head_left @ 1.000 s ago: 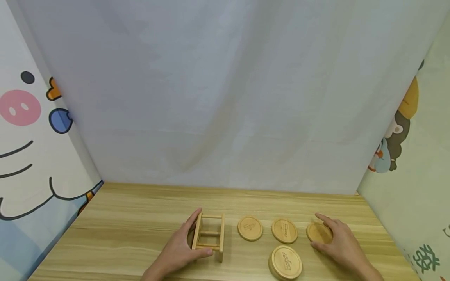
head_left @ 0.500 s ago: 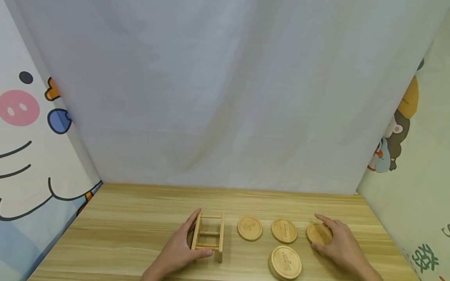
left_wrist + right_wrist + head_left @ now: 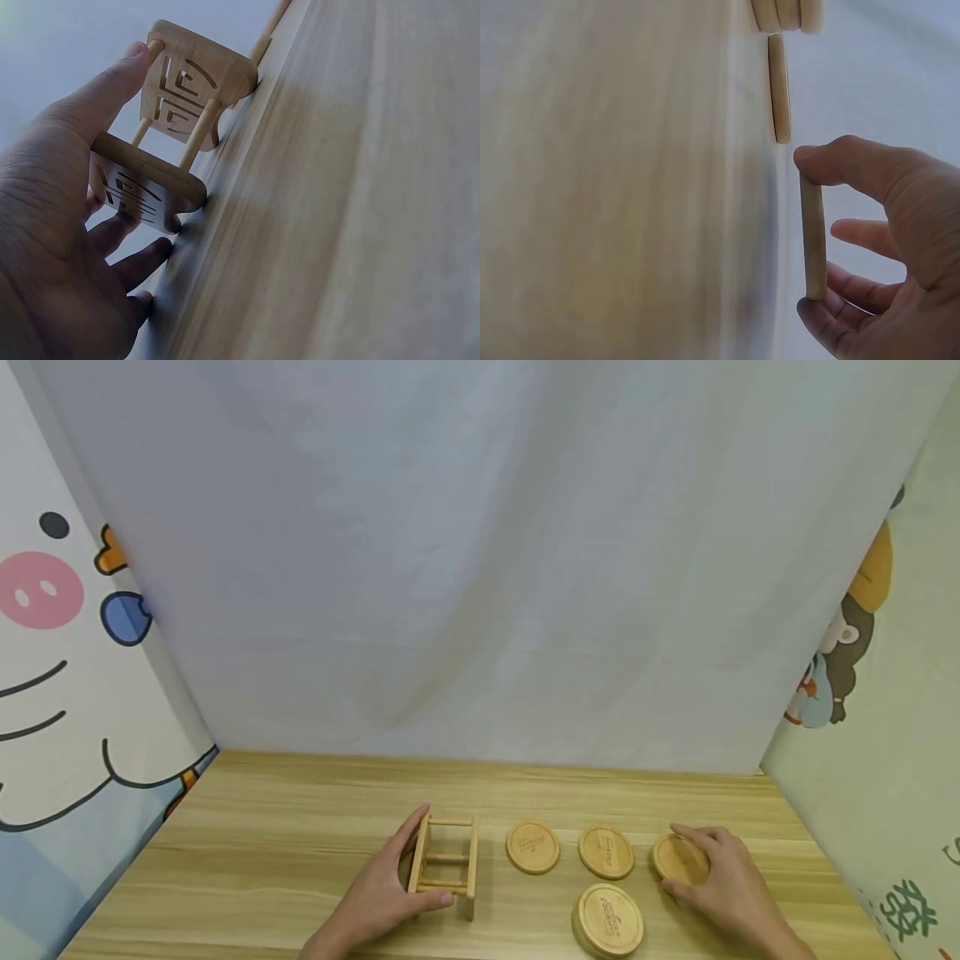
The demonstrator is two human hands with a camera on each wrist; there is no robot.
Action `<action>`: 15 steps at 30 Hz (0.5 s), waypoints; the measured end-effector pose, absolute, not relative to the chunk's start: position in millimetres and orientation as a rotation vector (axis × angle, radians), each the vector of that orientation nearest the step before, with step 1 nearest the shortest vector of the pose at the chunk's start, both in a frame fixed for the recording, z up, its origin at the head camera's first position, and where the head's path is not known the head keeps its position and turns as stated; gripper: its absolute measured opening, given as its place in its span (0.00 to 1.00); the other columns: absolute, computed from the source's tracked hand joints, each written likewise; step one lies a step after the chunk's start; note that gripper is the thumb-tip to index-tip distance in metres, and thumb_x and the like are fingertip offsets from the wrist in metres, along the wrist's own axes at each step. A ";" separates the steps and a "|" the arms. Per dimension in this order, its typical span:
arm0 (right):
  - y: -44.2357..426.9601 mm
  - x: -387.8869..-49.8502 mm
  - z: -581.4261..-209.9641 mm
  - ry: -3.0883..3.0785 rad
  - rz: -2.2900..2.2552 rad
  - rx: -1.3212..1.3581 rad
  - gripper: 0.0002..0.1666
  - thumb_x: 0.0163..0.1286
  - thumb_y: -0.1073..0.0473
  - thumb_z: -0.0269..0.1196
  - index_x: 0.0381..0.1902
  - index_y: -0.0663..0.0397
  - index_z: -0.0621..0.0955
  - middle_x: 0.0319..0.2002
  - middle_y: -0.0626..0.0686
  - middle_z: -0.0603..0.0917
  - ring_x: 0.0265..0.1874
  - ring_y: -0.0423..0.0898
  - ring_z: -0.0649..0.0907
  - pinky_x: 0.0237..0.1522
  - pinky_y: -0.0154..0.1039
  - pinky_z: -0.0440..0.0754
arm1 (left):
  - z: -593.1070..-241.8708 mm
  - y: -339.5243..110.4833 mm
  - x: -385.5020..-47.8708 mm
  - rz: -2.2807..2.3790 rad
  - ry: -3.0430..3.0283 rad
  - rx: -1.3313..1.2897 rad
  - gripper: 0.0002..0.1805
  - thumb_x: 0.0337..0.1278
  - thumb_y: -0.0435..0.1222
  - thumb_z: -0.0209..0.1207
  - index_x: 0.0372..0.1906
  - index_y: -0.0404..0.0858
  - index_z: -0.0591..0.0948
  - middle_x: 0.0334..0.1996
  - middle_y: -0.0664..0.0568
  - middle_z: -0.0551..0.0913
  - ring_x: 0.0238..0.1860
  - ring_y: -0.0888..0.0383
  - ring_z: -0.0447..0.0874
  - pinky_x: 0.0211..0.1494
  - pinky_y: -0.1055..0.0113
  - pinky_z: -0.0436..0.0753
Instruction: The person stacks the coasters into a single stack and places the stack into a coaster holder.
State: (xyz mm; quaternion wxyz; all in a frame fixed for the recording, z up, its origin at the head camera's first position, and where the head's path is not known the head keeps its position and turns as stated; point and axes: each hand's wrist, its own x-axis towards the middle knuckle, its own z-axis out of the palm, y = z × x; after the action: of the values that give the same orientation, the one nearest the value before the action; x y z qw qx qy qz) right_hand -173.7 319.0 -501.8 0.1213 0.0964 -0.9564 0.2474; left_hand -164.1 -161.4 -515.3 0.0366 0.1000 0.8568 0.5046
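1. Left hand grips the rack on the bench; loosen, and it could slide.
2. Two coasters lie flat, stack just nearer.
3. Right hand pinches the rightmost coaster, seemingly just off the bench; a slip could drop it.

Pale cloth backdrop, cartoon-print walls, wood-grain tabletop

Upright wooden rack, round coaster slightly raised
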 end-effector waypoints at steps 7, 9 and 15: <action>317.5 -171.4 -500.8 -2.774 0.721 0.288 0.43 0.50 0.54 0.90 0.63 0.66 0.88 0.52 0.62 0.84 0.53 0.65 0.83 0.55 0.67 0.82 | -516.6 -162.4 -165.0 1.550 2.632 0.325 0.67 0.52 0.53 0.84 0.92 0.54 0.56 0.83 0.36 0.69 0.79 0.36 0.72 0.74 0.30 0.75; 317.5 -170.3 -501.1 -2.776 0.712 0.293 0.42 0.51 0.54 0.90 0.62 0.66 0.88 0.52 0.62 0.84 0.52 0.64 0.84 0.54 0.67 0.82 | -516.9 -162.5 -165.2 1.554 2.625 0.323 0.67 0.52 0.53 0.84 0.92 0.54 0.56 0.82 0.36 0.69 0.79 0.36 0.72 0.74 0.31 0.76; 317.4 -167.9 -501.1 -2.781 0.700 0.306 0.42 0.50 0.54 0.90 0.61 0.65 0.89 0.51 0.62 0.84 0.50 0.63 0.84 0.52 0.66 0.83 | -516.9 -162.0 -165.0 1.552 2.624 0.312 0.67 0.51 0.53 0.84 0.92 0.54 0.56 0.82 0.37 0.70 0.78 0.37 0.73 0.73 0.31 0.77</action>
State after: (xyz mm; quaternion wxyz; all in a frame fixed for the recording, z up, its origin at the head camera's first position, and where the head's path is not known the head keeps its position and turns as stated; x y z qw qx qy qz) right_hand -167.9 317.4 -501.1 0.1284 0.1051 -0.9563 0.2407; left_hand -165.0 -162.0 -516.9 0.0384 0.1018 0.8556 0.5061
